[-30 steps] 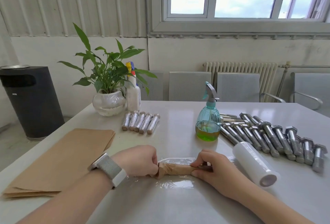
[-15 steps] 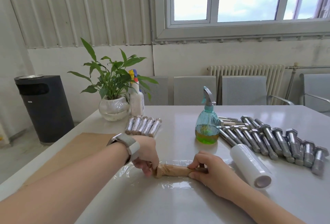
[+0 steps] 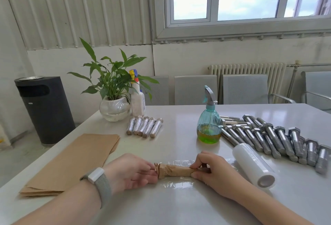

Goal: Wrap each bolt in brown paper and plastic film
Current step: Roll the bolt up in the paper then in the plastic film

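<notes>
A bolt wrapped in brown paper [image 3: 176,170] lies crosswise on a sheet of clear plastic film [image 3: 180,183] near the table's front. My left hand [image 3: 132,172] pinches its left, crumpled end. My right hand [image 3: 211,169] grips its right end with curled fingers. A stack of brown paper sheets [image 3: 75,160] lies to the left. A roll of plastic film [image 3: 253,164] lies to the right. Several bare steel bolts [image 3: 279,139] are spread at the right, and several finished wrapped bolts [image 3: 145,127] lie side by side further back.
A teal spray bottle [image 3: 208,122] with yellow-green liquid stands between the wrapped and bare bolts. A potted plant [image 3: 114,99] and a white bottle [image 3: 137,99] stand at the table's back left. A black bin [image 3: 44,110] is on the floor at left; grey chairs [image 3: 243,88] stand behind.
The view has tilted up and shifted. My left hand has turned from a fist over the bolt's end to fingertips pinching it; my right hand keeps its hold on the other end.
</notes>
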